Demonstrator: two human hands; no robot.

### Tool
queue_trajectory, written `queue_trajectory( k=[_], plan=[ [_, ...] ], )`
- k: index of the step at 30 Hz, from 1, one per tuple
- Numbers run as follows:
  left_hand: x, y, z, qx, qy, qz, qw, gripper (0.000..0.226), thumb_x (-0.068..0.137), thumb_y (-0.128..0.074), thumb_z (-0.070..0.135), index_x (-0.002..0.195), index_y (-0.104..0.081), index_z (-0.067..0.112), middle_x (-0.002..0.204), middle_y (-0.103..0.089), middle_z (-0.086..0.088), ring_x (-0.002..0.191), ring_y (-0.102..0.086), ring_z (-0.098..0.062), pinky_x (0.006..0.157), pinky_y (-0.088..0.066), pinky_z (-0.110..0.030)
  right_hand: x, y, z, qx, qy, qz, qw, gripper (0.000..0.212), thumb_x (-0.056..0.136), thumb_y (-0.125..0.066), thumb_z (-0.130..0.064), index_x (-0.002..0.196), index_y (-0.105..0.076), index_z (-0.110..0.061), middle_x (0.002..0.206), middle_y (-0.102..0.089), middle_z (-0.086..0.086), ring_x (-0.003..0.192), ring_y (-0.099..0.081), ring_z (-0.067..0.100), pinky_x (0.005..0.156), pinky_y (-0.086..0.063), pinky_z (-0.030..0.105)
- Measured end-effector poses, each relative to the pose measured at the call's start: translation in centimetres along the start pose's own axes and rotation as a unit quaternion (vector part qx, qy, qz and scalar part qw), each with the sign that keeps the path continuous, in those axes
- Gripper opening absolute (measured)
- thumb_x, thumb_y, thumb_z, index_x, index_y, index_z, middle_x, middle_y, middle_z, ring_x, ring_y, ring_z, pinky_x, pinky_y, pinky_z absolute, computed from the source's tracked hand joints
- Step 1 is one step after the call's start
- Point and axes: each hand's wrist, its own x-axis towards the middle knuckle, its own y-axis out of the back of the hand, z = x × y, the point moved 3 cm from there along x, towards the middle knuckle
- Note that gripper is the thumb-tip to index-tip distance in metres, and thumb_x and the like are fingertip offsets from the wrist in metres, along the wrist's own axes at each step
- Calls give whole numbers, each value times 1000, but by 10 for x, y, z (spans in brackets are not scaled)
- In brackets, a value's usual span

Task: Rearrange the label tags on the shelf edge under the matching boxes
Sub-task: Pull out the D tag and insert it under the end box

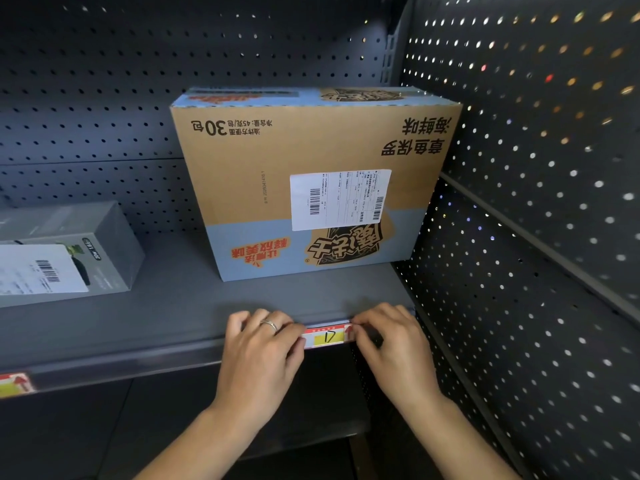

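Hands met at the shelf edge [138, 362]: the left hand [261, 344], a ring [269, 325] on one finger, pinched the left end of a tag [327, 337], and the right hand [384, 336] pinched its right end. The tag was red-bordered, white and yellow, with a handwritten mark like "17" and a red arrow. It sat just below the carton [311, 181], which stood upside down, printed "30" and "45", with a white barcode sticker. A grey box [65, 251], marked "20W", lay left, above another tag [15, 384]. Dark pegboard [540, 168] walled the shelf.
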Motion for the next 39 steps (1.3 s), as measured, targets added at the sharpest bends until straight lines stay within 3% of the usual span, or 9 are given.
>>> queue_trajectory(
  k=[12,18,22,33,39],
  plan=[
    [15,4,-4,-21,40,-3,999,16,79,-81,27,84,-66,27,81,-64,12,82,-59,-17,79,-40,-36,16,3,7,27,-11,1,1000,20,79,-82,-26,91,-65,-25,85,-56,-11,85,-52,11,69,-43,20],
    [18,5,-6,-39,41,-6,998,20,76,-83,25,83,-65,28,77,-60,14,78,-57,-16,76,-39,-35,21,4,5,20,-9,-4,1000,22,78,-83,-22,87,-62,-25,83,-54,-11,83,-50,13,69,-48,31],
    [18,6,-8,-45,39,-10,998,19,76,-83,25,83,-66,28,77,-60,14,78,-58,-16,77,-39,-34,20,4,1,2,-10,0,1000,23,79,-82,-22,86,-61,-25,83,-52,-11,83,-48,12,68,-45,28],
    [-8,23,-32,-63,-1,4,998,11,84,-75,22,93,-70,26,91,-68,9,88,-62,-18,82,-44,-38,5,5,-16,-30,-49,13,998,26,81,-81,-18,102,-67,-22,94,-61,-8,91,-56,14,77,-52,36],
    [-16,37,-60,-94,-21,11,995,8,85,-73,23,91,-70,26,89,-68,10,84,-62,-17,83,-41,-37,-5,-5,-57,-44,-47,27,998,13,86,-75,-21,95,-66,-22,90,-61,-10,87,-57,14,76,-54,37]
  ],
)
